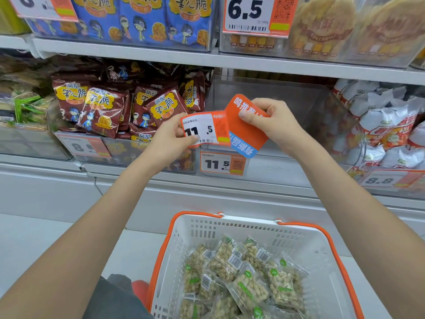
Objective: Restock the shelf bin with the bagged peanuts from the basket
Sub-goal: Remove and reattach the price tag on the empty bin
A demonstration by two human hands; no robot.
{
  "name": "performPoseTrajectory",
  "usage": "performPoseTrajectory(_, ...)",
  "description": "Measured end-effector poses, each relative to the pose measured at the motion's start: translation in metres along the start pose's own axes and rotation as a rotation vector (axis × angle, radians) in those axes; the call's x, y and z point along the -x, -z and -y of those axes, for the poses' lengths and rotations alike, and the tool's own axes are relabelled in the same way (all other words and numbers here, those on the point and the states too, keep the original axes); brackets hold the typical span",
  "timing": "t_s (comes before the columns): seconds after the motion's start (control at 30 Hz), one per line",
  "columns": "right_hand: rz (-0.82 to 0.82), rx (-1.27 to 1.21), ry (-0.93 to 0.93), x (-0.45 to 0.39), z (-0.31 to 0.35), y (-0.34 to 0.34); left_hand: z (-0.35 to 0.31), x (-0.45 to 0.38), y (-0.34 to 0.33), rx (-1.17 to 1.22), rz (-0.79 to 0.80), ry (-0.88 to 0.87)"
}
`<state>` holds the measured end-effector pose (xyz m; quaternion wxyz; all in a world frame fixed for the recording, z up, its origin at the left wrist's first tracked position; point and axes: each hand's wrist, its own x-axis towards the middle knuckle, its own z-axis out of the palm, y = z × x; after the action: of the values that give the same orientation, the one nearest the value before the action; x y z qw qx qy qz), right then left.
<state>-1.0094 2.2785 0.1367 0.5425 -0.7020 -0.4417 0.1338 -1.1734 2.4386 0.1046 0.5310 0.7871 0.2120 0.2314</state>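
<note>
The left hand (pixel 171 135) is pinching an 11.5 price tag (pixel 205 129) while the right hand (pixel 273 120) is gripping an orange-and-blue promo card (pixel 247 132), both raised before a clear, unfilled shelf bin (pixel 299 107). Bagged peanuts (pixel 241 279) are lying in the white, orange-handled basket (pixel 322 284) below.

Upper shelf (pixel 138 55): clear bins of blue snack bags (pixel 142 19) and round biscuits (pixel 326 26).
Middle shelf (pixel 253 180): bins of maroon snack bags (pixel 110 107), an empty clear bin (pixel 287 100), white-orange bags (pixel 386 125).
Floor (pixel 34 245): a white, orange-handled basket (pixel 230 229).
</note>
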Motion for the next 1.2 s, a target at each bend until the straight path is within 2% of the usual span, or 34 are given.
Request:
performPoseTrajectory(0.07,0.026,0.051,-0.013,0.0,0.001,0.004,-0.001,0.001,0.001,-0.019,0.032,0.018)
performPoseTrajectory(0.2,-0.039,0.052,-0.013,0.0,0.004,0.016,-0.009,0.002,0.009,0.0,-0.007,0.025)
performPoseTrajectory(0.33,-0.014,0.109,0.023,-0.001,0.012,0.01,-0.016,0.005,0.007,0.002,0.107,-0.041)
performPoseTrajectory(0.47,0.101,0.146,0.004,-0.004,0.02,-0.008,-0.02,0.005,-0.005,0.004,-0.003,-0.095)
performPoseTrajectory(0.73,0.219,0.115,-0.04,-0.004,0.022,-0.023,-0.012,0.001,-0.009,-0.12,-0.051,-0.128)
performPoseTrajectory(0.87,0.225,0.056,-0.104,-0.005,0.014,-0.014,-0.01,0.0,-0.009,0.096,-0.106,-0.042)
performPoseTrajectory(0.97,0.204,0.127,-0.132,-0.002,0.01,-0.012,-0.007,-0.002,-0.01,0.101,-0.097,-0.042)
performPoseTrajectory(1.07,0.067,0.135,-0.105,0.0,0.001,-0.003,0.001,-0.002,-0.014,-0.056,-0.185,-0.171)
performPoseTrajectory(1.13,-0.026,0.082,-0.125,0.004,-0.006,0.007,0.013,0.0,-0.014,-0.386,-0.224,-0.382)
performPoseTrajectory(1.2,-0.091,0.04,-0.153,0.01,-0.013,0.014,0.028,0.002,-0.018,-0.759,-0.155,-0.664)
